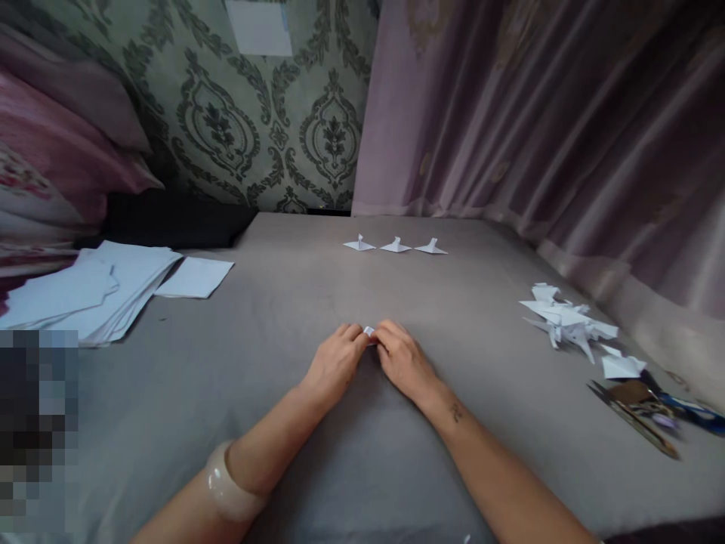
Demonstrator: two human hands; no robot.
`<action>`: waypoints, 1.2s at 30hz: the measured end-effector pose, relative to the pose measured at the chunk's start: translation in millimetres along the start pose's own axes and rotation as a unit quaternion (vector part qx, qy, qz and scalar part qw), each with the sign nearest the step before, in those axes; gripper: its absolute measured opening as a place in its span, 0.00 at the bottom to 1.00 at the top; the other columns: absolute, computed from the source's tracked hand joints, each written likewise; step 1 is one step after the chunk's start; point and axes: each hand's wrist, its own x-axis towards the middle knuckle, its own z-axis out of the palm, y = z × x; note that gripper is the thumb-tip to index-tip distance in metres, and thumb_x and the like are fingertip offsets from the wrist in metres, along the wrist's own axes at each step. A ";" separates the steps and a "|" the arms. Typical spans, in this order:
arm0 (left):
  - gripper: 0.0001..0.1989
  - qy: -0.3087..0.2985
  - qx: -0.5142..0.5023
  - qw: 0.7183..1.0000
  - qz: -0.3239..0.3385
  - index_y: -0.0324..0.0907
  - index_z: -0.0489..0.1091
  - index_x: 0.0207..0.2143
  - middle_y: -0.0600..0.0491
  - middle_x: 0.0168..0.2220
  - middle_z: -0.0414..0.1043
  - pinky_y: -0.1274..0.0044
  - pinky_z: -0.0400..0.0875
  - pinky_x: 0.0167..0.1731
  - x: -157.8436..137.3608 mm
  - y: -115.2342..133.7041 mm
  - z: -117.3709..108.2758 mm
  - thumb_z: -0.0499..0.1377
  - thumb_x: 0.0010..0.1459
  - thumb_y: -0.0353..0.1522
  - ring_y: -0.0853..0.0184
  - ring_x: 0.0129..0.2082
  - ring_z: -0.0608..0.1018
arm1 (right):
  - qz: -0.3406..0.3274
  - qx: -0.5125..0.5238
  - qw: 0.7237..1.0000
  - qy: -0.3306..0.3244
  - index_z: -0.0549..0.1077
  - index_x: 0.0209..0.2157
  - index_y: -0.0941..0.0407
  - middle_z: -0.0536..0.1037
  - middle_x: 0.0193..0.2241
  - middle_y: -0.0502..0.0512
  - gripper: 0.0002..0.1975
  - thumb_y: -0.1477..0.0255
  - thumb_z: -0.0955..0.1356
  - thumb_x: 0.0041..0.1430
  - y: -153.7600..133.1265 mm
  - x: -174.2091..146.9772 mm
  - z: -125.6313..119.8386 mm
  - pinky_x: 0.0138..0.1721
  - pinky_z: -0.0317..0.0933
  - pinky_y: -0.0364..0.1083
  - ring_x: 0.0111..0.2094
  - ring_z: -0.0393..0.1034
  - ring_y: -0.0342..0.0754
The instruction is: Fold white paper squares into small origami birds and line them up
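While left hand pinches paper, right hand does too.

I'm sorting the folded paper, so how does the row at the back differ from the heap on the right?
The row has three pieces lined up side by side; the heap is a jumble of overlapping ones. The row sits farther back than the heap. Both are white folded paper.
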 end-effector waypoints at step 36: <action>0.13 -0.094 0.068 0.992 -0.058 0.37 0.72 0.33 0.44 0.39 0.70 0.71 0.69 0.35 -18.5 15.0 -24.1 0.48 0.57 0.22 0.58 0.39 0.71 | 0.347 0.137 0.903 -0.213 0.74 0.18 0.59 0.70 0.15 0.47 0.05 0.82 0.69 0.38 10.8 51.6 -32.3 0.22 0.58 0.38 0.19 0.62 0.38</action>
